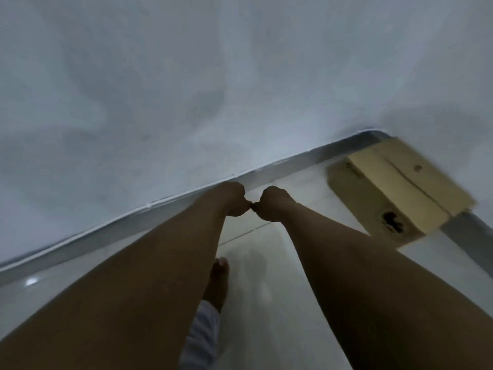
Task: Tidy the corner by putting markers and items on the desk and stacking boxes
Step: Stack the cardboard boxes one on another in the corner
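Head view, near to far. Near centre: a bare foot (218,281) on the pale tiled floor (266,263), w/ a light trouser hem (202,332) above it. Both forearms reach fwd and down. Left hand (231,199) and right hand (272,202) are curled into fists, knuckles touching at centre; fingers tucked under, so cannot tell if anything is held. Far right: a closed cardboard box (397,188) on the floor in the corner, contents not visible, well apart from both hands. Behind: grey skirting (133,222) and white wall (186,89).
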